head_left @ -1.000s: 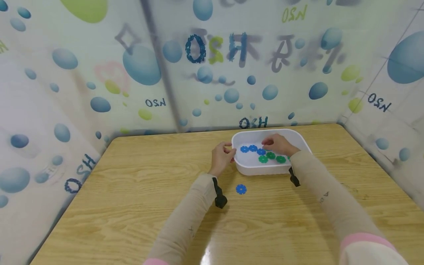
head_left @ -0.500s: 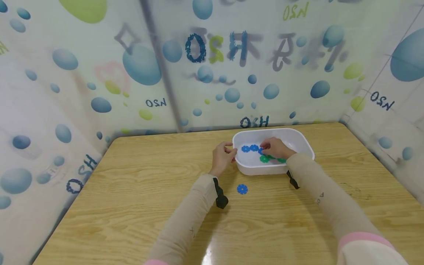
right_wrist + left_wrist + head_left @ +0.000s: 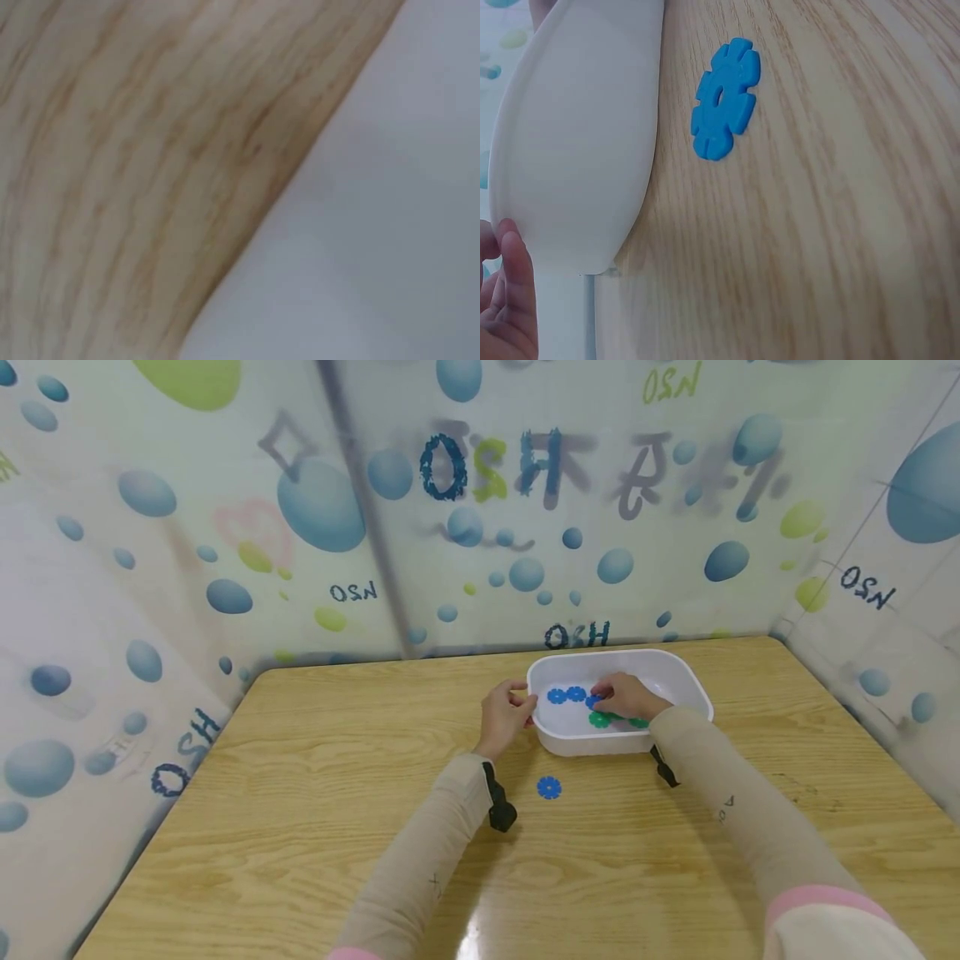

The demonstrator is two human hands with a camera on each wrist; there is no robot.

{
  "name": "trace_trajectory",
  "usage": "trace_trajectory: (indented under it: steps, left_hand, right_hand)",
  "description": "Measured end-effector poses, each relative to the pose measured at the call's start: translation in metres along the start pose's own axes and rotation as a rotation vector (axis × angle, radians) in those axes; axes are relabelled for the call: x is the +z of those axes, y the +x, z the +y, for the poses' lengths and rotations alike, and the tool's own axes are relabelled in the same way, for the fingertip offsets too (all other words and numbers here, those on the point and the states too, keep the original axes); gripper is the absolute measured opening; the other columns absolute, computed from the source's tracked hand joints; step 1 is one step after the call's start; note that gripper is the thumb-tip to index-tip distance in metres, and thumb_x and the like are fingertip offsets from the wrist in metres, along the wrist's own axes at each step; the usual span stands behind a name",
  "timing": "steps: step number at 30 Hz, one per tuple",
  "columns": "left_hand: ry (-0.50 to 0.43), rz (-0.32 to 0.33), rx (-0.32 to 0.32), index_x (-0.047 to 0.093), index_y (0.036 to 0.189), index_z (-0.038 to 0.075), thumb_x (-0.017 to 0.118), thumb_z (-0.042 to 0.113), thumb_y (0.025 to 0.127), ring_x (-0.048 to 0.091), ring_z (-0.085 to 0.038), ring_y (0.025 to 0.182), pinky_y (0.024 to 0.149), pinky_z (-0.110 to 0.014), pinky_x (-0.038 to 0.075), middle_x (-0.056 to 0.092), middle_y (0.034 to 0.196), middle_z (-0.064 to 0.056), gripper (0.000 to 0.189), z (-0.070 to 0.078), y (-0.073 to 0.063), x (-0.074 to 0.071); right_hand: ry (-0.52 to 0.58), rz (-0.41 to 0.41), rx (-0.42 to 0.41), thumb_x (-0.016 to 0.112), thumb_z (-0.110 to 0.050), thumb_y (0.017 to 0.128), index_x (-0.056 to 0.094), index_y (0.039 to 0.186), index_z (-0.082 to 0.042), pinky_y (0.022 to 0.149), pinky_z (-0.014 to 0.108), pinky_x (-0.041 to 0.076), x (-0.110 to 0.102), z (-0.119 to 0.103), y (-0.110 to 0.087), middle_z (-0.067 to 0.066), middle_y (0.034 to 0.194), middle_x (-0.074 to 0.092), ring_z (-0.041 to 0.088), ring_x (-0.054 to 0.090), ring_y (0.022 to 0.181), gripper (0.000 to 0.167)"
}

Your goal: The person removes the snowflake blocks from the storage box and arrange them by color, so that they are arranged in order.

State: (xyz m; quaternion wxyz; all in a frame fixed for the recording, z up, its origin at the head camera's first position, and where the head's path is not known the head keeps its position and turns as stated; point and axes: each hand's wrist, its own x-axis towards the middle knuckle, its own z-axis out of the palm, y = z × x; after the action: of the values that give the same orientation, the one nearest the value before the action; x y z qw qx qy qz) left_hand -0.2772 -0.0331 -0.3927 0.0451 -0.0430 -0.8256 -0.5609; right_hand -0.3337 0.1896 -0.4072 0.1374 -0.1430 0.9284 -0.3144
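My left hand [image 3: 504,720] grips the left rim of a white plastic tub [image 3: 592,745]; in the left wrist view its thumb [image 3: 516,274] lies against the tub's outer wall. Inside the tub, my right hand [image 3: 632,696] has its curled thumb and fingertips on a blue snowflake disc [image 3: 593,702]. Two more blue snowflake discs, one at left [image 3: 557,697] and one beside it [image 3: 576,693], lie in the tub. Green snowflake discs [image 3: 599,719] lie below the right hand, partly hidden by it. The right wrist view catches only the tub's wall [image 3: 360,225] and wood.
One blue snowflake disc [image 3: 549,787] lies on the wooden table [image 3: 315,810] in front of the tub, right of the left wrist's black camera strap [image 3: 501,810]. A patterned curtain [image 3: 480,560] stands behind the table's far edge.
My right hand has moved slightly left and down onto the third blue snowflake disc, covering more of the green ones. My left hand stays at the tub's rim.
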Motion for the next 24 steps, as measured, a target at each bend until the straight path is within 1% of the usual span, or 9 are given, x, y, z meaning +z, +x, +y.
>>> trace_trajectory:
  steps: [1,4,11,15,20,24]
  left_hand:
    - [0.001,0.001,0.0,0.056,0.109,-0.004,0.061,0.007,0.082,0.056,-0.011,0.049,0.048,-0.023,0.051,0.058,0.072,-0.011,0.029,-0.0002,0.0,0.0002]
    - [0.002,0.002,-0.003,0.056,0.109,-0.003,0.061,0.007,0.082,0.056,-0.011,0.049,0.049,-0.022,0.051,0.058,0.072,-0.01,0.029,-0.0012,0.0006,0.0007]
    - [0.003,0.003,-0.012,0.056,0.108,-0.003,0.061,0.007,0.082,0.055,-0.01,0.048,0.048,-0.021,0.051,0.056,0.071,-0.009,0.029,-0.0015,0.0014,0.0014]
    - [0.012,0.005,-0.007,0.056,0.108,-0.003,0.061,0.007,0.082,0.055,-0.01,0.048,0.048,-0.021,0.051,0.057,0.071,-0.009,0.028,-0.0009,0.0008,0.0012]
    - [0.013,0.004,-0.011,0.056,0.109,-0.002,0.061,0.007,0.082,0.055,-0.01,0.049,0.048,-0.021,0.051,0.058,0.071,-0.009,0.029,-0.0006,0.0004,0.0013]
    - [0.01,0.002,-0.014,0.056,0.109,-0.002,0.061,0.008,0.082,0.055,-0.011,0.049,0.048,-0.022,0.051,0.058,0.071,-0.009,0.029,-0.0007,0.0006,0.0017]
  right_hand:
    - [-0.009,-0.003,0.031,0.062,-0.014,0.082,0.056,0.112,0.005,0.087,0.041,0.043,-0.0008,-0.0066,-0.004,0.017,0.103,0.059,0.026,0.053,0.091,0.036]
    - [-0.02,0.005,0.043,0.06,-0.012,0.083,0.055,0.112,0.006,0.088,0.041,0.042,-0.0012,-0.0099,-0.0075,0.018,0.104,0.058,0.027,0.052,0.092,0.034]
    - [-0.033,0.011,0.041,0.063,-0.012,0.081,0.057,0.108,0.005,0.085,0.039,0.042,-0.0022,-0.01,-0.0084,0.016,0.099,0.057,0.026,0.05,0.089,0.032]
    - [-0.031,0.023,0.021,0.063,-0.01,0.081,0.056,0.105,0.005,0.084,0.038,0.043,-0.0022,-0.0113,-0.0094,0.015,0.096,0.056,0.025,0.049,0.087,0.029]
    - [-0.02,0.041,0.034,0.064,-0.01,0.08,0.054,0.102,0.004,0.084,0.038,0.043,-0.0021,-0.0127,-0.011,0.014,0.095,0.055,0.025,0.049,0.086,0.027]
    - [-0.02,0.055,0.026,0.064,-0.011,0.08,0.055,0.102,0.003,0.08,0.036,0.043,-0.0031,-0.0118,-0.0115,0.013,0.092,0.055,0.025,0.048,0.084,0.027]
